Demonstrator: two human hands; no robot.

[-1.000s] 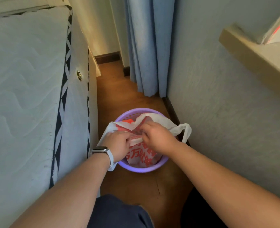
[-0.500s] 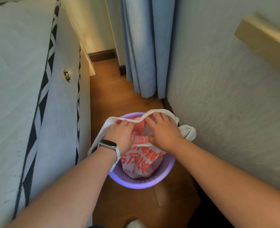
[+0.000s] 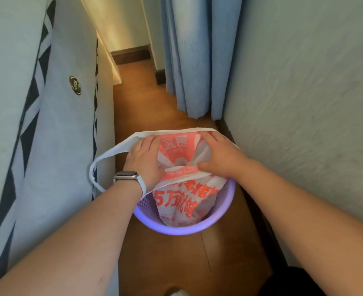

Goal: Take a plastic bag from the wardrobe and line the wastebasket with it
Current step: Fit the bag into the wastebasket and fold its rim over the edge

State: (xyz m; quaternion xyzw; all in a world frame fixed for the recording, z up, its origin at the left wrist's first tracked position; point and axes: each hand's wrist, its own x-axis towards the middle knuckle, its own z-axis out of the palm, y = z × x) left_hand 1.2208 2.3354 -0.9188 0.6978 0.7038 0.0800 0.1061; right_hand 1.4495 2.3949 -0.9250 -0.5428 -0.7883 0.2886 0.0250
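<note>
A mattress (image 3: 48, 124) stands at left beside a purple wastebasket (image 3: 199, 228) on the wooden floor (image 3: 176, 263). The left hand (image 3: 144, 160) and right hand (image 3: 221, 155) grip the mouth of the plastic bag (image 3: 182, 201), apparently stretching it over the far rim, its body hanging inside.

The plastic bag (image 3: 182, 201) bears orange print — "5万" is legible — the rest too creased.
</note>
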